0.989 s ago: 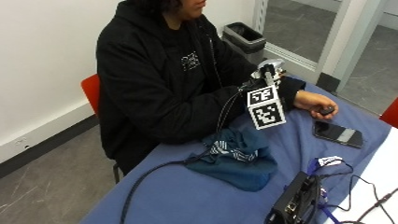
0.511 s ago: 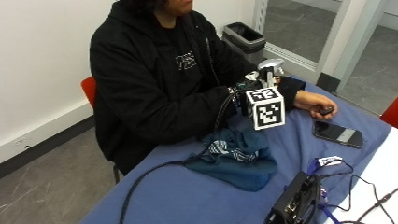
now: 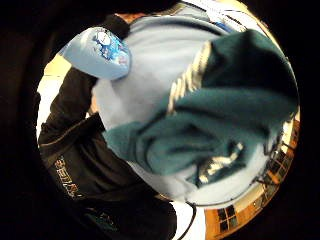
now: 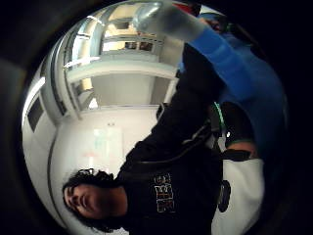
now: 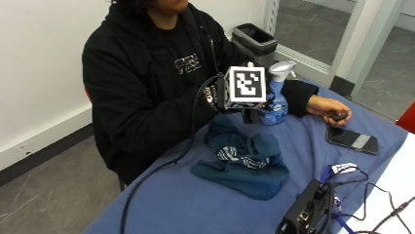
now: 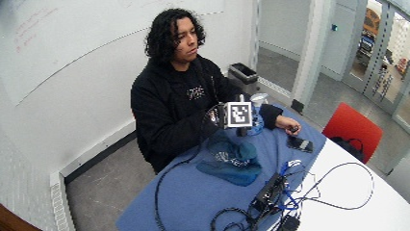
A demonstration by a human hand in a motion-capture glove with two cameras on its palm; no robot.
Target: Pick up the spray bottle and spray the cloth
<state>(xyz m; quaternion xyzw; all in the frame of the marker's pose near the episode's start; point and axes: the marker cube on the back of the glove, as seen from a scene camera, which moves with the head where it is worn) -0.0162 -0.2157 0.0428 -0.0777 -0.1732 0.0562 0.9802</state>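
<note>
The gloved right hand sits almost wholly behind its marker, so its fingers can't be made out. The spray bottle is partly covered by it; whether it's gripped is unclear.

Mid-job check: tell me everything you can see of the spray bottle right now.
The spray bottle stands upright above the blue-covered table, behind the teal cloth. It has a pale trigger head and a translucent blue body with a printed label. The gloved right hand is at it, but its grip is hidden by the marker rig.
</note>
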